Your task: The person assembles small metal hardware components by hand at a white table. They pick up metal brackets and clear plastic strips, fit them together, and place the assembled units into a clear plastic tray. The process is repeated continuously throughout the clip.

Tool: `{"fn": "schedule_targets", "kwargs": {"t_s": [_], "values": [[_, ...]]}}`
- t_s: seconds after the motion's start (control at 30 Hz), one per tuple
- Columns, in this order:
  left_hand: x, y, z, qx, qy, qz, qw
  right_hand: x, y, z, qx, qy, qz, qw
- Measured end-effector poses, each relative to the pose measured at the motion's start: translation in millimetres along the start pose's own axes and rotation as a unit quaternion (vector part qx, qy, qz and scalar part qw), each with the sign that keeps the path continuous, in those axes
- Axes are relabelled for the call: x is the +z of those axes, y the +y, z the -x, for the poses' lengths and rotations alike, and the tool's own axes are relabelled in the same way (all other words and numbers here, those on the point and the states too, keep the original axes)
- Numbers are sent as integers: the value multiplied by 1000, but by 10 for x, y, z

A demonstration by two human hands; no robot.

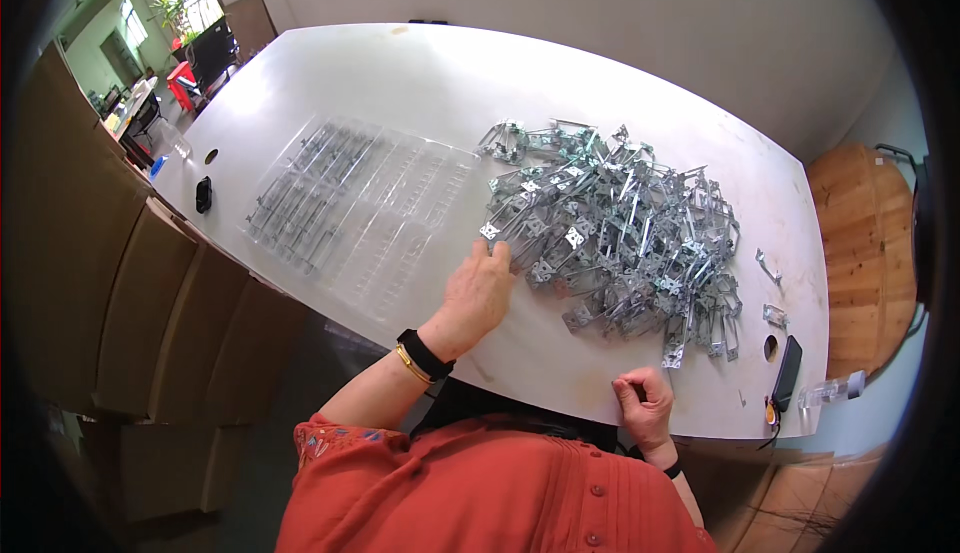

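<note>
A big heap of thin, shiny metal brackets (630, 223) lies tangled on the white table (350, 68). At its left edge is my left hand (478, 288), fingers bent and closed on the end of one metal bracket (490, 232). Left of that hand lies a clear plastic tray (405, 178). Long metal pieces (315, 188) fill its left part in rows, while moulded slots show bare on its right. My right hand (646, 408) rests curled at the table's front edge, just below the heap. Whatever its fingers may hold is hidden.
Two loose brackets (769, 268) lie right of the heap. A black phone (787, 373) and a clear bottle (832, 390) are at the right edge. A small black object (204, 195) sits far left, near a cable hole (211, 157). Cardboard boxes (150, 323) stand left of the table.
</note>
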State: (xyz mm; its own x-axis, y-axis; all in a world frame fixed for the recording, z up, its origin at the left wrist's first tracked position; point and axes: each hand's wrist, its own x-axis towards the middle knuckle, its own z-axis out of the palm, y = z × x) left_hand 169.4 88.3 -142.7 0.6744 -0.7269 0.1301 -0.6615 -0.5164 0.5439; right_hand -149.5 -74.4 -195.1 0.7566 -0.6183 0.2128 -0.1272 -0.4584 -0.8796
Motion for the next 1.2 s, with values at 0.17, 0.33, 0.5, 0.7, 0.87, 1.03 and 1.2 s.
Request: {"fn": "schedule_targets", "kwargs": {"t_s": [0.17,0.33,0.5,0.7,0.87,1.03,1.2], "values": [[219,-135,-124,-19,29,-12,999,0,-105,-4,-14,5,25,1000],[141,-25,-152,-8,36,2,999,-30,-37,31,-2,14,18,1000],[124,35,-176,-8,78,4,997,5,77,44,-6,22,8,1000],[-76,261,158,117,84,51,988,-26,-56,47,-4,32,3,999],[113,205,665,168,-34,91,981,70,-150,-18,-23,22,3,999],[439,39,839,177,-78,91,977,232,-382,-120,-88,21,9,996],[567,-31,938,154,-28,111,982,354,-456,-178,-96,-16,93,991]]}}
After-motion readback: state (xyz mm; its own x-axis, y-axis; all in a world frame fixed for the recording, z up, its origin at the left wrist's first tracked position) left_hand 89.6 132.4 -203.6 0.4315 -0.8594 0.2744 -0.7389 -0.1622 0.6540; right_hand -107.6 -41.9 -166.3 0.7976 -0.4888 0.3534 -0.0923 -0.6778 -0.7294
